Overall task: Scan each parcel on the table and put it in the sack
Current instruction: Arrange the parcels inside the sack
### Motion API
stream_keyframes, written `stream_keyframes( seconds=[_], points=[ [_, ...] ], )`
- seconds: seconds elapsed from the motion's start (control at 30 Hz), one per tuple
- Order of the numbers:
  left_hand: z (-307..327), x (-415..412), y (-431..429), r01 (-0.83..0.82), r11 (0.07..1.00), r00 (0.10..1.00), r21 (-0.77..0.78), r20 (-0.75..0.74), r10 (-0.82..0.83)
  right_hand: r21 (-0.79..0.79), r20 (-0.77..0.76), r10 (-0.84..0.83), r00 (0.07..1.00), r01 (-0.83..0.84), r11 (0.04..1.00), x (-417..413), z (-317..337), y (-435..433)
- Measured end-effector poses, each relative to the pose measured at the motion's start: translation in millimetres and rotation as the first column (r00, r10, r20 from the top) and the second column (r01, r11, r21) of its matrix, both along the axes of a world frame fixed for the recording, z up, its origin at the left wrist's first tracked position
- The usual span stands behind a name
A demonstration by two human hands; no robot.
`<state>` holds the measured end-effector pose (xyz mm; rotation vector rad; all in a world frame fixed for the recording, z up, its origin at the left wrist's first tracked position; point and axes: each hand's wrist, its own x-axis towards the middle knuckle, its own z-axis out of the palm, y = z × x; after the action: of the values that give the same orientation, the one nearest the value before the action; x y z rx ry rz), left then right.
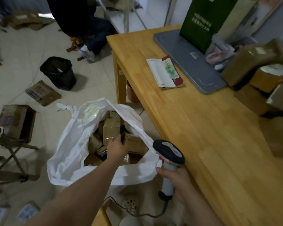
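While reaching down into the open white sack [69,154], lays the left hand [117,148] on the brown packed parcels [111,128] inside (fingers tucked behind a box edge, so grip or mere touch cannot be told). Wraps the right hand [178,181] around the pale handle of the scanner [168,152], dark head up, just beside the sack's near rim. Has the table parcels [248,62] stacked at the far right of the wooden table [203,128], beside a grey mat [186,62].

Dim indoor light, blurred edges, wide-angle distortion
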<state>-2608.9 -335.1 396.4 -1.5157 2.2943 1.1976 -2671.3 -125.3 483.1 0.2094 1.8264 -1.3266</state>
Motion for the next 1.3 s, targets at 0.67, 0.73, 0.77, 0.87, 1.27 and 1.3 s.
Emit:
stream_keyframes(
  seconds=[0.67,0.73,0.77,0.87,1.27,1.3],
  points=[
    [98.8,-96.3,102.4,0.252,0.923,0.897,-0.291,-0.288,-0.336,-0.26,0.023,-0.422,0.906,0.413,0.873,-24.5,81.5,83.1],
    [94.8,-105.0,114.7,0.293,0.921,0.908,-0.257,-0.228,-0.352,-0.295,0.013,-0.494,0.869,0.476,0.829,-34.6,87.8,102.7],
    [90.4,-103.6,118.7,0.279,0.933,0.927,-0.229,-0.188,-0.324,-0.308,0.007,-0.509,0.861,0.486,0.818,-38.4,89.3,111.3],
    [77.1,-89.3,130.7,0.236,0.95,0.961,-0.204,-0.094,-0.259,-0.322,0.009,-0.497,0.868,0.473,0.82,-49.4,88.1,130.8],
    [146.7,-207.9,272.3,0.474,0.801,0.747,-0.366,-0.315,-0.585,-0.357,0.066,-0.715,0.696,0.685,0.635,-114.5,105.2,217.5],
    [148.8,-223.3,289.2,0.546,0.747,0.697,-0.38,-0.29,-0.656,-0.361,0.066,-0.736,0.674,0.704,0.612,-122.2,107.9,231.9]
  ],
)
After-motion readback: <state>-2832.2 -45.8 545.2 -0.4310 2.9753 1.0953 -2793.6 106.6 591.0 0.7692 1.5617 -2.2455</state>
